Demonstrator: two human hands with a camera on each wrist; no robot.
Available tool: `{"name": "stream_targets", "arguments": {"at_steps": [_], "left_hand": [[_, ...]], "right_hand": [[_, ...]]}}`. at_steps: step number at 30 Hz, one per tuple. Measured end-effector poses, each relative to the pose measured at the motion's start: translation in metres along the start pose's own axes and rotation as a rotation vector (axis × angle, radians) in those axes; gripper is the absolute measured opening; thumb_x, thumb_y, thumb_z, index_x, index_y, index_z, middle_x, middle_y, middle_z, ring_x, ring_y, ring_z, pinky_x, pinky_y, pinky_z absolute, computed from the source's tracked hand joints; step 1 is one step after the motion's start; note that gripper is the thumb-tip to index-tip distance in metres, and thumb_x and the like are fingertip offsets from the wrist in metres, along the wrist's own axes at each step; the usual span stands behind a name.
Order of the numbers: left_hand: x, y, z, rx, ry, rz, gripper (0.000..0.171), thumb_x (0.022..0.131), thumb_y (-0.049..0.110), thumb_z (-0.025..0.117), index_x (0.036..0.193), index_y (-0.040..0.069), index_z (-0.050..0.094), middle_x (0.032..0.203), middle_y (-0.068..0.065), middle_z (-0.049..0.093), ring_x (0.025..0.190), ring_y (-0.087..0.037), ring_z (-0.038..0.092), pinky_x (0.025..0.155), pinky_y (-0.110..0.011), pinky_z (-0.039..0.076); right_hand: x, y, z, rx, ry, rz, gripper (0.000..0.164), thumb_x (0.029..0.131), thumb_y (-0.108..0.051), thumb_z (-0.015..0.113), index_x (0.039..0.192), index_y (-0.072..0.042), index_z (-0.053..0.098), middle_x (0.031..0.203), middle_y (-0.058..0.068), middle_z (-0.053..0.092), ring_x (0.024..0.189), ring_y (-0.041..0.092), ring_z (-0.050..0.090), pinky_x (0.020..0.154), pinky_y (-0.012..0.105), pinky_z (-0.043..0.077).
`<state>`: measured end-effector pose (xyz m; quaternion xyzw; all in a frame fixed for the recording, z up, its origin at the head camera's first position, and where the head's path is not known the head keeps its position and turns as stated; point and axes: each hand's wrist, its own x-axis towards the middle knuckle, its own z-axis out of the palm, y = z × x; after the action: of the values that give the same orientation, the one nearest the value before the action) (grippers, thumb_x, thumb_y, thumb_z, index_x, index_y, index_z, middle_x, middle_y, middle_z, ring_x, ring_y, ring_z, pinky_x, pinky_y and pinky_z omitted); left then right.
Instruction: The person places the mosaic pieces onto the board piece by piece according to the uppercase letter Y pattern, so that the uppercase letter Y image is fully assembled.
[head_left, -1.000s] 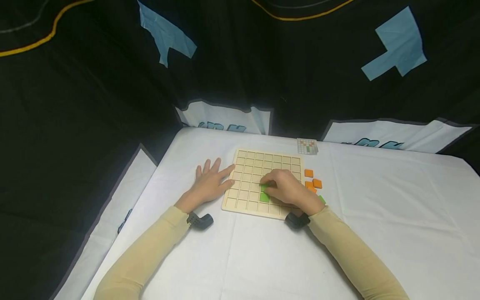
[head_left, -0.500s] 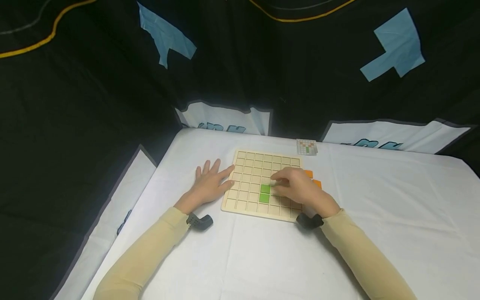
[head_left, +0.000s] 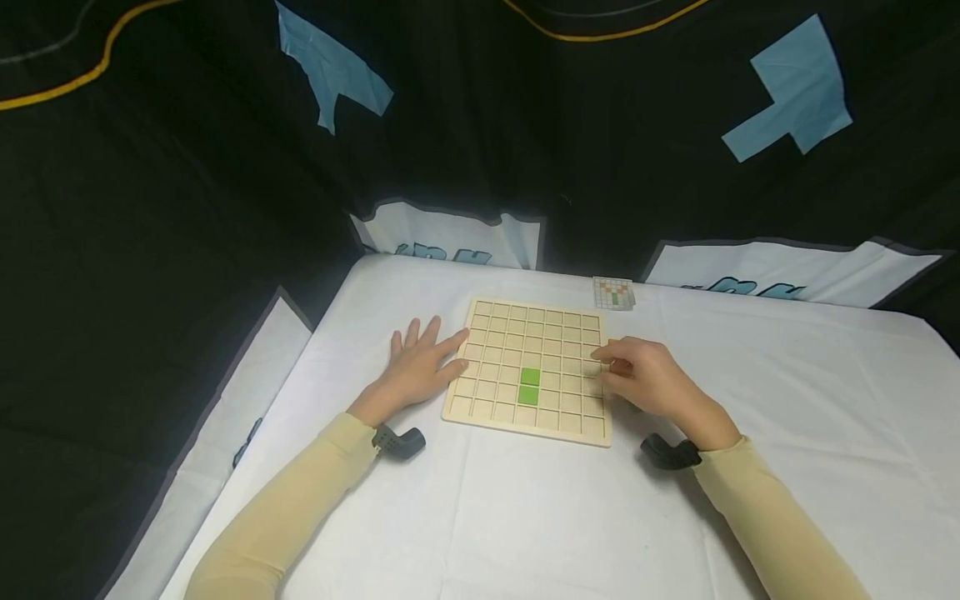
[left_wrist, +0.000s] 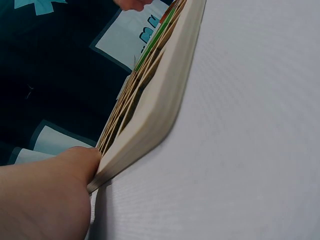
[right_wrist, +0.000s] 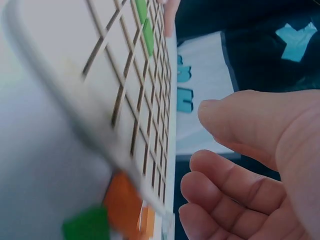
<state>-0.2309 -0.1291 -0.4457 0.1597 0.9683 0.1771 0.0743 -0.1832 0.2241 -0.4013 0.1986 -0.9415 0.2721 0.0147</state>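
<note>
On the table (head_left: 525, 517), which is covered with white cloth, a wooden grid board (head_left: 495, 350) lies nearer to the far edge and well inside the left edge. The left hand (head_left: 412, 371) rests flat on the cloth with its fingers spread wide; its thumb and forefinger touch the left edge of the board, and it grips nothing. The right hand (head_left: 652, 379) is over the right edge of the board. Its fingers are bent, and between thumb and fingertips there is a narrow gap with nothing in it. Two green tiles (head_left: 528, 386) sit in the board one behind the other, midway between its left and right edges and closer to its near edge. Just beside its right edge, orange tiles (right_wrist: 122, 205) and a loose green tile (right_wrist: 87, 225) lie on the table, rather blurred. Beyond its far right corner, a small pattern card (head_left: 613, 294) lies close to the table's far edge.
</note>
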Motion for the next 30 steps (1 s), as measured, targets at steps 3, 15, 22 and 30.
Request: {"name": "stream_targets", "arguments": {"at_steps": [3, 15, 22, 30], "left_hand": [[0.0, 0.0, 0.0, 0.0, 0.0, 0.004, 0.062, 0.104, 0.05, 0.045, 0.16, 0.027, 0.034, 0.17, -0.026, 0.011, 0.155, -0.054, -0.002, 0.12, -0.075, -0.001], [0.0, 0.002, -0.001, -0.003, 0.003, -0.005, 0.062, 0.104, 0.05, 0.045, 0.16, 0.027, 0.035, 0.17, -0.025, 0.011, 0.156, -0.054, -0.001, 0.12, -0.076, -0.001], [0.0, 0.0, -0.001, 0.0, 0.002, 0.0, 0.062, 0.104, 0.05, 0.045, 0.16, 0.026, 0.035, 0.17, -0.026, 0.011, 0.155, -0.055, -0.001, 0.12, -0.075, -0.001], [0.0, 0.0, -0.001, 0.002, -0.004, -0.005, 0.062, 0.104, 0.05, 0.045, 0.16, 0.027, 0.035, 0.17, -0.026, 0.011, 0.156, -0.054, -0.002, 0.12, -0.075, -0.001]], "right_hand": [[-0.008, 0.008, -0.003, -0.007, 0.001, 0.025, 0.031, 0.087, -0.006, 0.077, 0.117, 0.0, 0.074, 0.099, 0.011, 0.073, 0.082, 0.017, 0.061, 0.075, 0.034, 0.053], [-0.028, 0.028, -0.008, -0.035, 0.015, 0.071, 0.03, 0.085, -0.007, 0.079, 0.114, -0.001, 0.076, 0.107, 0.014, 0.076, 0.087, 0.021, 0.066, 0.077, 0.035, 0.056], [-0.033, 0.03, -0.007, -0.051, -0.034, 0.124, 0.032, 0.084, -0.01, 0.08, 0.114, -0.001, 0.075, 0.105, 0.013, 0.075, 0.086, 0.02, 0.061, 0.077, 0.037, 0.054], [-0.033, 0.032, -0.004, -0.046, -0.068, 0.121, 0.035, 0.08, -0.008, 0.082, 0.114, 0.0, 0.074, 0.098, 0.008, 0.073, 0.079, 0.016, 0.055, 0.068, 0.026, 0.047]]}}
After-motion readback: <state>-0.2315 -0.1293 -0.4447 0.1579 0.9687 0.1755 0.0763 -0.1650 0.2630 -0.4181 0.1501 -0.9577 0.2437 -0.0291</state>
